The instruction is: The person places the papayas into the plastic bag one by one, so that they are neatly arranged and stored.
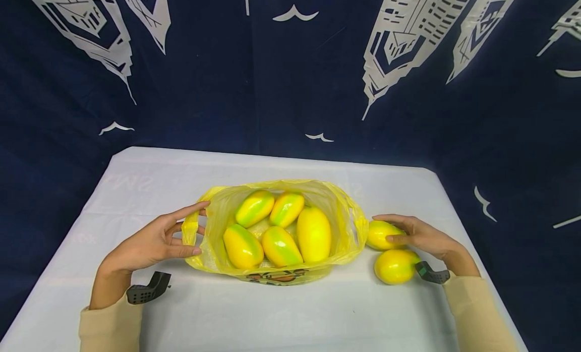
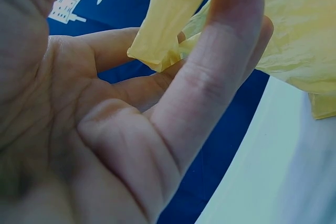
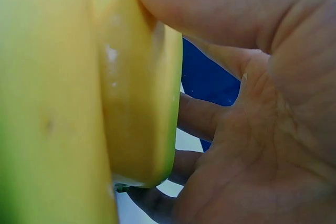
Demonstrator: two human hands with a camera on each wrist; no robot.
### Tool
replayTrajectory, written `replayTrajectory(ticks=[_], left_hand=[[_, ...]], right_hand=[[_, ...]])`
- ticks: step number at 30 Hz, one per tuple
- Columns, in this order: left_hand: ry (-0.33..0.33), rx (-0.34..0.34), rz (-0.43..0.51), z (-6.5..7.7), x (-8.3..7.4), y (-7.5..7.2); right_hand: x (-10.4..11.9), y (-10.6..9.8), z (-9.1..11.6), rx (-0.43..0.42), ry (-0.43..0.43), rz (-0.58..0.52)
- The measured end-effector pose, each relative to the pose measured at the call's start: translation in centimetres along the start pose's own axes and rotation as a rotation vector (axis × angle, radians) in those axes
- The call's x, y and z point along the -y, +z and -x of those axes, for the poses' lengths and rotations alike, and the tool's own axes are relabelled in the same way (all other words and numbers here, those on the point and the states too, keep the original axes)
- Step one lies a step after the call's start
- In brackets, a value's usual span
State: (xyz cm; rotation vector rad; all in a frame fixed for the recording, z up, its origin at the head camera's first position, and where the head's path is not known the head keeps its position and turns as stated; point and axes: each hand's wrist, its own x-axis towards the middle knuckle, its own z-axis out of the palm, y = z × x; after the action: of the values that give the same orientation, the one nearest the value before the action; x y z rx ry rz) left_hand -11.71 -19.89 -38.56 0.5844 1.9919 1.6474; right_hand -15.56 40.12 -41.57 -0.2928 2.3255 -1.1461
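Note:
A yellow plastic bag stands on the table with its mouth wide, several yellow-green mangoes lying inside. My left hand holds the bag's left handle, with some fingers passed through its loop and the thumb at the rim. To the right of the bag, my right hand grips a mango, thumb on the near side and fingers round the far side. A second loose mango lies just in front of it. In the right wrist view, the gripped mango is partly hidden by the nearer mango.
A white cloth covers the table. Behind it hangs a dark blue curtain with white building and bird prints. Black wrist cameras sit on both wrists. Dark print marks the bag's front.

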Motion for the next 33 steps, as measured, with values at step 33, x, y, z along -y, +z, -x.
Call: replayTrajectory(ticks=[33], left_hand=[[0.016,0.004,-0.014,0.0,0.0,0.0]], right_hand=[[1.1,-1.3,1.3,-0.149,0.059,0.089]])
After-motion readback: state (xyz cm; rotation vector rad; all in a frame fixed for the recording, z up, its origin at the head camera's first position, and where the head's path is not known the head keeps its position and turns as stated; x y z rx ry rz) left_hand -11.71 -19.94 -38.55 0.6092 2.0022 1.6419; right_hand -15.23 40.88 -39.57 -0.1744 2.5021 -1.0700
